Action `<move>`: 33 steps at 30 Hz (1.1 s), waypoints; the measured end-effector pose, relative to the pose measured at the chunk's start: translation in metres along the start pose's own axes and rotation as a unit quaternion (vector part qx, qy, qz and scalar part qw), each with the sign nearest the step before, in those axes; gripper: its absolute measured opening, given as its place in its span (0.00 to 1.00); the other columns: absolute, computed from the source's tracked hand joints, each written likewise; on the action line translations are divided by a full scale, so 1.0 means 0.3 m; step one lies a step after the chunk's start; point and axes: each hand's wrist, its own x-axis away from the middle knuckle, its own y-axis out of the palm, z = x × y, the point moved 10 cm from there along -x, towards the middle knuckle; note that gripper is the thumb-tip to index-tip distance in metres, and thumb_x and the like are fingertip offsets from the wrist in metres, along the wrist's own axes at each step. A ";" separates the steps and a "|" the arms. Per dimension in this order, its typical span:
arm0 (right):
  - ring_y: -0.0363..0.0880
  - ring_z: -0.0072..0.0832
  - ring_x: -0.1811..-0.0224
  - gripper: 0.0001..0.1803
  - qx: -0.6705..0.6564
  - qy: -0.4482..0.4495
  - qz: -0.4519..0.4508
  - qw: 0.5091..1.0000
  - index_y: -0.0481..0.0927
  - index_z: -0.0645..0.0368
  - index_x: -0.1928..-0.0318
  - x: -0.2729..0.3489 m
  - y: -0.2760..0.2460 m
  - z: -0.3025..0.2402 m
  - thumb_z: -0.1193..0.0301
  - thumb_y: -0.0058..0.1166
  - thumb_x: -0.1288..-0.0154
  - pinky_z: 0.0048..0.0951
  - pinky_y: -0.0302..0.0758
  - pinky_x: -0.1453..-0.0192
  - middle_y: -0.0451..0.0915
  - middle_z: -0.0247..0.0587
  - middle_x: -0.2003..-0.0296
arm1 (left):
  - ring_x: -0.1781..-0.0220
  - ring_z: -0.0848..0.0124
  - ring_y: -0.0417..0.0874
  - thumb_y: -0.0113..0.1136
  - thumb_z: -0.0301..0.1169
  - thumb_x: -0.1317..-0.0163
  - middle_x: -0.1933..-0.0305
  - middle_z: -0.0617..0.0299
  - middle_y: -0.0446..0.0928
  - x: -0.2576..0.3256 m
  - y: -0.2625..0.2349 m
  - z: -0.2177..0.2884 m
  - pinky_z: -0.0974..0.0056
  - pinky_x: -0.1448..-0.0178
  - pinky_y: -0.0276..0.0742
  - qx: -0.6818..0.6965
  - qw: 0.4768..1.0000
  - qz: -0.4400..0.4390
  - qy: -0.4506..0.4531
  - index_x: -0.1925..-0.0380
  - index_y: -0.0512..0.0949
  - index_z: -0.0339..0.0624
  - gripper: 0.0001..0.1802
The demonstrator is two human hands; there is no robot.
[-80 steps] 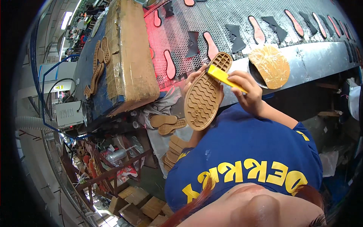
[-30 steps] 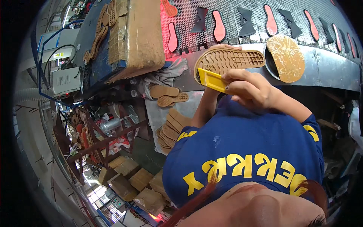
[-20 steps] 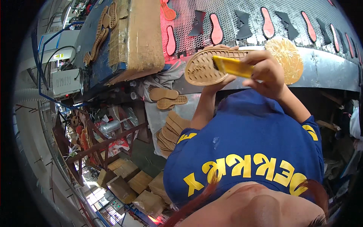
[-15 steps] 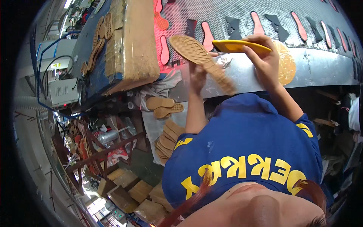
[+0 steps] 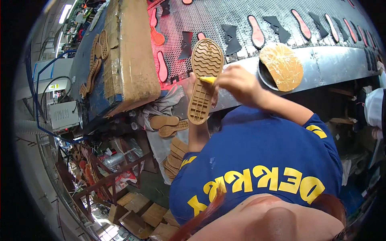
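Note:
A tan rubber shoe sole stands almost upright in front of me, tread side toward me, toe end up. My left hand grips it from behind at mid-length and is mostly hidden by it. My right hand holds a small yellow tool, whose tip touches the right edge of the sole at its waist. My blue-sleeved forearms rise from below.
A round pot with a glue-crusted amber lid sits right of my hands on the metal ledge. Beyond is a perforated belt carrying red and black cut pieces. A cardboard box lies left. More tan soles are stacked below.
The sole has swung from lying sideways to standing upright with its tread toward me. My right hand brought the yellow tool back from near the pot to the sole's edge.

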 end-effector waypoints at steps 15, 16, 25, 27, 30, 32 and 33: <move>0.79 0.30 0.67 0.14 -0.016 0.108 0.026 0.994 0.81 0.60 0.61 -0.066 -0.081 0.176 0.87 0.58 0.49 0.28 0.74 0.63 0.81 0.41 0.66 | 0.88 0.58 0.74 0.34 0.59 0.32 0.59 0.41 0.74 -0.039 0.052 -0.008 0.62 0.87 0.74 0.064 0.996 0.063 -0.001 0.43 0.64 0.32 0.37; 0.79 0.34 0.68 0.13 0.047 0.014 0.027 0.998 0.81 0.60 0.62 -0.070 -0.056 0.076 0.84 0.60 0.49 0.31 0.75 0.61 0.81 0.42 0.66 | 0.84 0.57 0.77 0.35 0.59 0.32 0.52 0.36 0.72 -0.029 0.006 -0.005 0.61 0.84 0.76 0.071 0.996 0.053 0.030 0.40 0.61 0.32 0.39; 0.83 0.27 0.62 0.15 -0.152 0.237 -0.040 0.959 0.80 0.63 0.56 0.043 0.069 0.275 0.86 0.52 0.43 0.25 0.80 0.56 0.83 0.42 0.62 | 0.84 0.59 0.77 0.32 0.57 0.30 0.56 0.42 0.78 -0.046 -0.059 -0.002 0.65 0.81 0.77 0.030 0.989 0.108 0.095 0.41 0.63 0.32 0.37; 0.83 0.29 0.62 0.14 -0.151 0.235 -0.012 0.960 0.80 0.63 0.57 0.038 0.054 0.280 0.87 0.53 0.45 0.26 0.80 0.57 0.82 0.43 0.64 | 0.84 0.60 0.77 0.31 0.58 0.31 0.55 0.39 0.77 -0.045 -0.050 -0.001 0.65 0.81 0.77 -0.005 0.989 0.115 0.093 0.41 0.63 0.32 0.38; 0.80 0.28 0.65 0.14 -0.118 0.100 -0.113 0.981 0.81 0.64 0.60 0.071 0.100 0.046 0.90 0.56 0.48 0.25 0.75 0.62 0.81 0.43 0.65 | 0.79 0.60 0.80 0.32 0.60 0.32 0.45 0.27 0.68 -0.050 -0.083 0.001 0.65 0.78 0.78 0.023 0.986 0.122 0.111 0.36 0.57 0.30 0.42; 0.80 0.30 0.64 0.14 -0.154 0.082 -0.121 0.977 0.81 0.62 0.61 0.075 0.116 -0.019 0.90 0.56 0.48 0.26 0.75 0.60 0.81 0.43 0.65 | 0.76 0.59 0.82 0.32 0.61 0.33 0.40 0.23 0.63 -0.052 -0.090 0.002 0.64 0.77 0.80 0.077 0.985 0.113 0.107 0.34 0.54 0.30 0.44; 0.81 0.28 0.62 0.13 -0.200 0.149 -0.149 0.957 0.81 0.63 0.61 0.094 0.137 0.045 0.88 0.56 0.46 0.26 0.76 0.58 0.82 0.42 0.64 | 0.72 0.56 0.83 0.32 0.62 0.33 0.40 0.21 0.62 -0.046 -0.082 0.009 0.62 0.75 0.81 0.092 0.984 0.099 0.118 0.34 0.54 0.31 0.44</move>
